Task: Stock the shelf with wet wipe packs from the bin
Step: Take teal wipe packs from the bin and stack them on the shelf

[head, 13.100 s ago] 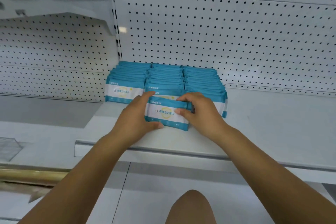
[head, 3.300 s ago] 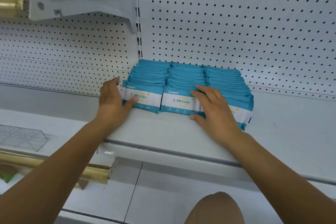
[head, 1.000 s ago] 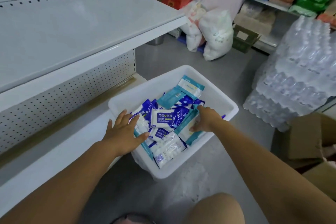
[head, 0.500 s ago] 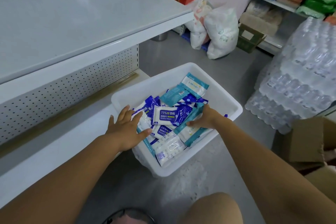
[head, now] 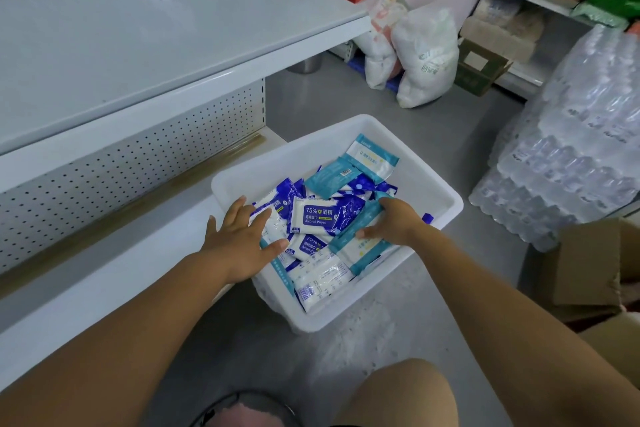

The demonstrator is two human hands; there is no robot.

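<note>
Wet wipe packs lie heaped toward the near-left side of the white bin [head: 446,208], and its far-right corner is bare. The left hand [head: 239,243] reaches over the bin's near-left rim, fingers straight and spread on the blue packs [head: 322,215]. At the bin's middle, the right hand [head: 394,222] curls its fingers round a teal pack [head: 360,248]. The shelf [head: 138,45] runs left of the bin, with open floor [head: 346,94] beyond its far rim.

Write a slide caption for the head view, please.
Right hand grips teal wipe pack; left hand lies open in white plastic bin.
</note>
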